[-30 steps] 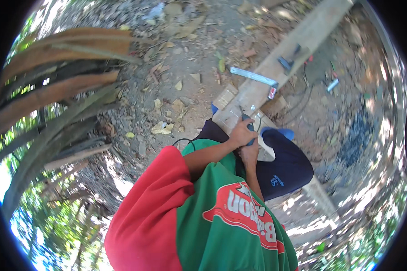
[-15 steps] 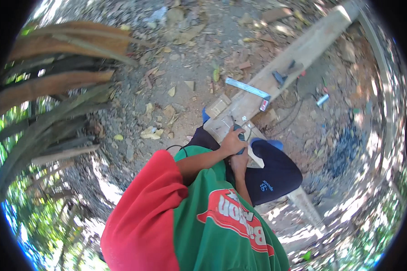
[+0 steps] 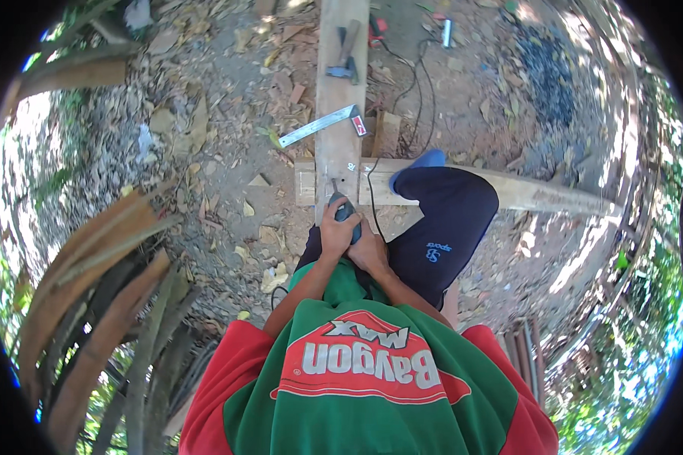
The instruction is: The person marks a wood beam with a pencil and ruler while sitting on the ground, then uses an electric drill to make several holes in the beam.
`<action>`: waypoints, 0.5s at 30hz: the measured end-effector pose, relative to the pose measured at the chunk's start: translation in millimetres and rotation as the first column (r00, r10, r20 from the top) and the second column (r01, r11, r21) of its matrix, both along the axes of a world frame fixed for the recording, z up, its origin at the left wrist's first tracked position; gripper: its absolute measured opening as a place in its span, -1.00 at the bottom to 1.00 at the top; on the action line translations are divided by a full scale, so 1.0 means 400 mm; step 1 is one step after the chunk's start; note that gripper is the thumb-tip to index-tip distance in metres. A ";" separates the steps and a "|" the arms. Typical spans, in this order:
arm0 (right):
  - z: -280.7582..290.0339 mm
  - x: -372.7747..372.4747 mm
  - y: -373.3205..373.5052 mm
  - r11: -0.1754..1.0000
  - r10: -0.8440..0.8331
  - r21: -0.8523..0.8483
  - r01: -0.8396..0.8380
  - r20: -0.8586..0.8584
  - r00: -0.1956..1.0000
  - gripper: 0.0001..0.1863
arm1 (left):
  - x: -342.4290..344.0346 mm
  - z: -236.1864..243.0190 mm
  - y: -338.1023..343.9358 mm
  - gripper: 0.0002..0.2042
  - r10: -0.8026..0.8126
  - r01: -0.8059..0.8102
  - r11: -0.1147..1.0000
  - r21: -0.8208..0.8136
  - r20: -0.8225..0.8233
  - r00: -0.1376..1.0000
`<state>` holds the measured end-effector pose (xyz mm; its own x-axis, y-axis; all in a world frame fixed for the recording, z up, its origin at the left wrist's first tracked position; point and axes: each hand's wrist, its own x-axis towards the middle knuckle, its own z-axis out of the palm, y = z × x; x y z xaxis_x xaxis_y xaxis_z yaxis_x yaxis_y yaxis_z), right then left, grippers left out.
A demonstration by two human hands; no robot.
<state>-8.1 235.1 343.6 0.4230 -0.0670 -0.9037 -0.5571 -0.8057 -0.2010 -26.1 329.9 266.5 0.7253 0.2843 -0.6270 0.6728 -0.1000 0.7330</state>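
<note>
Both hands are closed round a dark teal, corded power drill (image 3: 345, 218) with a thin bit pointing away from me. My left hand (image 3: 336, 231) wraps its upper body, fingers across the casing. Slightly nearer and to the right, my right hand (image 3: 368, 249) grips its rear part; some of its fingers are hidden. The bit's tip is at the near end of a long wooden plank (image 3: 341, 155), by a small dark hole or mark; I cannot tell whether it touches. Pencil marks show on the wood there.
A try square (image 3: 315, 127) lies across the plank, with a hammer (image 3: 343, 72) farther up. A crossing board (image 3: 508, 189) runs right beneath it. Black cable (image 3: 415, 83) trails over the ground, near a silvery cylinder (image 3: 447, 34). Rough wood slabs (image 3: 91, 334) stand at left.
The view has turned, so the plank that ran diagonally now runs straight ahead. Both hands keep their hold on the drill, its bit still at the plank's near end.
</note>
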 end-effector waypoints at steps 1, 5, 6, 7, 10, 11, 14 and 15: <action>0.002 -0.001 -0.003 1.000 -0.012 0.003 0.012 0.009 1.000 -0.03 | 0.002 0.001 -0.002 -0.50 -0.006 0.006 1.000 -0.020 -0.001 1.000; 0.003 -0.005 -0.004 0.999 -0.040 0.019 0.039 0.038 0.998 -0.01 | 0.004 -0.001 0.000 -0.51 0.018 -0.019 0.997 -0.070 -0.023 1.000; 0.004 -0.001 0.001 0.999 -0.043 0.029 0.042 0.042 0.998 0.00 | 0.005 -0.001 0.003 -0.51 0.016 -0.019 0.996 -0.083 -0.031 0.999; 0.007 0.001 0.000 0.998 -0.050 0.036 0.049 0.029 0.998 0.00 | 0.006 -0.001 0.005 -0.50 0.018 -0.021 0.995 -0.095 -0.040 0.999; 0.012 0.006 0.002 0.997 -0.057 0.050 0.056 0.003 0.998 0.00 | 0.006 -0.007 0.011 -0.48 -0.003 0.001 0.998 -0.064 -0.019 1.000; 0.011 0.006 0.002 0.998 -0.054 0.046 0.053 0.002 0.999 -0.02 | 0.005 -0.010 0.011 -0.48 -0.013 0.013 0.999 -0.042 -0.005 1.000; 0.014 0.003 0.000 0.997 -0.058 0.042 0.057 0.001 0.998 -0.04 | 0.012 0.002 0.007 -0.47 -0.055 0.055 0.998 -0.025 -0.034 0.998; 0.011 0.000 -0.001 0.997 -0.062 0.045 0.061 0.012 0.998 -0.04 | 0.017 0.017 0.006 -0.47 -0.057 0.056 0.998 -0.029 -0.034 0.998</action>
